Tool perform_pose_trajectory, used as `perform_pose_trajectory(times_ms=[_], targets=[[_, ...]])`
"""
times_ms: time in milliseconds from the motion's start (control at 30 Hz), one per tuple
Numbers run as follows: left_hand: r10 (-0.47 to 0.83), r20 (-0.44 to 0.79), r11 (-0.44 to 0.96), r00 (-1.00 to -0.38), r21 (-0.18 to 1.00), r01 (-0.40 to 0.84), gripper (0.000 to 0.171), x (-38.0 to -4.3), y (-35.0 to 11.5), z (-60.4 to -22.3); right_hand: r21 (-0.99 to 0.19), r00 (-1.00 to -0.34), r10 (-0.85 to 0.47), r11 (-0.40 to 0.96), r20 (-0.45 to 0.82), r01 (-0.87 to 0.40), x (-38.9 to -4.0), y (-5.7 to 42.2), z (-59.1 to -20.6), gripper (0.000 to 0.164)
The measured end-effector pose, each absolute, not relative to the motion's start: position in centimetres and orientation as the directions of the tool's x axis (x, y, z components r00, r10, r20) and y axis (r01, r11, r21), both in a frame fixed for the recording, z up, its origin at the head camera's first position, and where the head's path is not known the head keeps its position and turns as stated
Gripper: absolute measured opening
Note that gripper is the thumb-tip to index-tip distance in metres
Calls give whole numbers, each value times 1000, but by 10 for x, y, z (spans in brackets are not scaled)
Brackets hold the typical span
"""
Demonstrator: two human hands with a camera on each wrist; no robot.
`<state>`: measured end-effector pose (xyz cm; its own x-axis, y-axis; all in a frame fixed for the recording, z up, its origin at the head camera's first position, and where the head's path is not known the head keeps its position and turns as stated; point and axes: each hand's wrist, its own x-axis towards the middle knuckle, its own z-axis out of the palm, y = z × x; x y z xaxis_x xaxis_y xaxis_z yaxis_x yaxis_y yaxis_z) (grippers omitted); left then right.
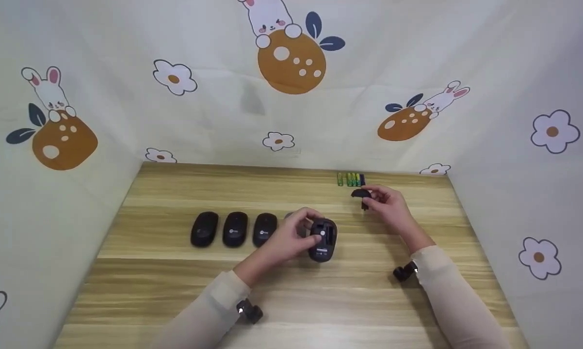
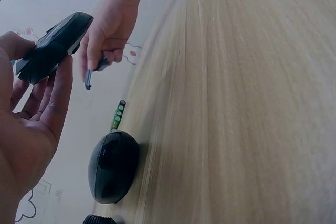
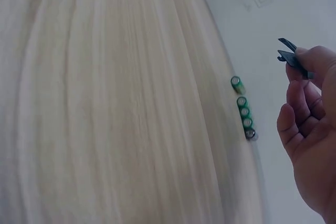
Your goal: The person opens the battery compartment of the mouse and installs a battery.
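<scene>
My left hand (image 1: 285, 236) grips a black computer mouse (image 1: 323, 253) by its sides, above the table. Its underside faces up, and an uncovered battery slot (image 1: 330, 235) shows there. Over to the right, my right hand (image 1: 392, 209) pinches a thin black battery cover (image 1: 360, 193) between thumb and fingers. In the right wrist view the cover (image 3: 292, 61) sticks out past the fingertips, clear of the table. The left wrist view shows the held mouse (image 2: 58, 45) tilted, with the cover hand (image 2: 113, 35) beyond it.
Three black mice (image 1: 204, 229) stand in a row at the left; another mouse (image 1: 288, 214) is mostly hidden behind my left hand. Several green batteries (image 1: 353, 179) and one dark one stand at the table's back edge. Printed cloth (image 1: 214, 121) walls the wooden table (image 1: 320, 305) on three sides.
</scene>
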<state>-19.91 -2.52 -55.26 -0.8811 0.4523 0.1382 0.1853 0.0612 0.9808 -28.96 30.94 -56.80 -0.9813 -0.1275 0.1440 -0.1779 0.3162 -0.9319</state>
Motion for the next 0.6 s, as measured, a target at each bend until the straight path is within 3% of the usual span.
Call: perform_pose_trajectory(times_ms=[600], targets=[[455,143,70,-879,978,195,44,-198,-24,-552,-904,-985,-159,406,71,-131,-320,323,-588,33]])
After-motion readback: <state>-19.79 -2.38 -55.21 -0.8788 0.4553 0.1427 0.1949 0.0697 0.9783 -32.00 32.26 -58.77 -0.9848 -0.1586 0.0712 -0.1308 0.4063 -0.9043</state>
